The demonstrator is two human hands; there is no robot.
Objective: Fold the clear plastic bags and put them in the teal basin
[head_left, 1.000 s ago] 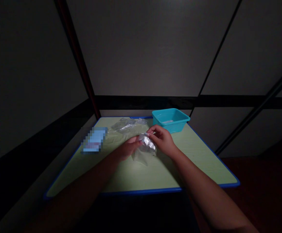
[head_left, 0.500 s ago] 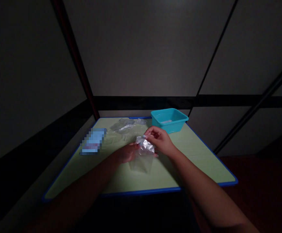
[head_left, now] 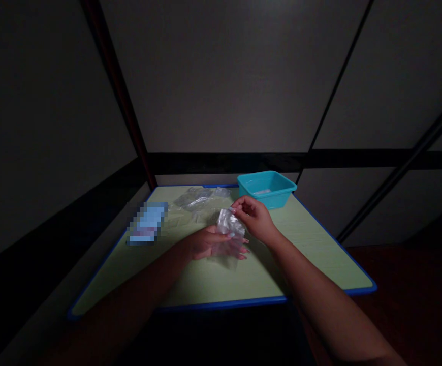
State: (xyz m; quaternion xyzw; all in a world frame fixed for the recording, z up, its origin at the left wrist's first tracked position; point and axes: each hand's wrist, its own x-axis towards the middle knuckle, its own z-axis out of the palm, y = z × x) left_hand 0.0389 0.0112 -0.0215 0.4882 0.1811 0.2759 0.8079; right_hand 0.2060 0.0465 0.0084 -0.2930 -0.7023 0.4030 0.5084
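Observation:
A small clear plastic bag point(head_left: 230, 223) is between my two hands over the middle of the table. My right hand point(head_left: 252, 216) pinches its upper edge between thumb and fingertips. Under the bag lies my left hand point(head_left: 209, 242), its thumb across the front of the plastic and its fingers showing behind it at the right, so the bag is held between them. Whether anything is inside the bag cannot be made out.
On the pale green table with a blue edge point(head_left: 308, 249), more clear plastic bags point(head_left: 196, 198) lie at the back left. A turquoise basket point(head_left: 278, 199) with something pale inside stands back right; a pixelated flat object point(head_left: 148, 223) lies left.
My left thumb has moved down and right across the bag, and its fingers now show more behind the plastic. My right hand has shifted slightly right with the bag's upper edge.

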